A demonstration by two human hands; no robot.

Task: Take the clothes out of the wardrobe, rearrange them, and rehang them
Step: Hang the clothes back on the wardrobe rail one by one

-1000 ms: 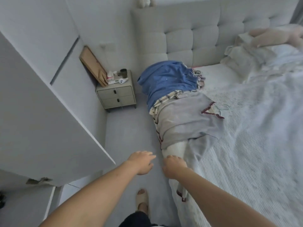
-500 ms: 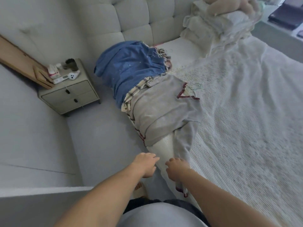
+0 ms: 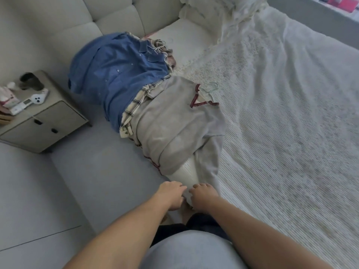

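Both hands (image 3: pixel 187 197) grip white cloth (image 3: pixel 185 175) beside piled clothes (image 3: pixel 147 105).

A wide bed (image 3: pixel 281 133) fills the right side, covered by a white textured bedspread (image 3: pixel 291 171). At its head stands a pale grey tufted headboard (image 3: pixel 120 16), with rumpled white pillows (image 3: pixel 213 12) piled against it. Left of the bed, a light grey floor (image 3: pixel 87 162) runs along the mattress edge. A small beige nightstand (image 3: pixel 48 121) with two drawers stands near the headboard, carrying a dark cup (image 3: pixel 31 82), a white remote (image 3: pixel 25 102) and a few small blurred items. Soft, even daylight fills the room.
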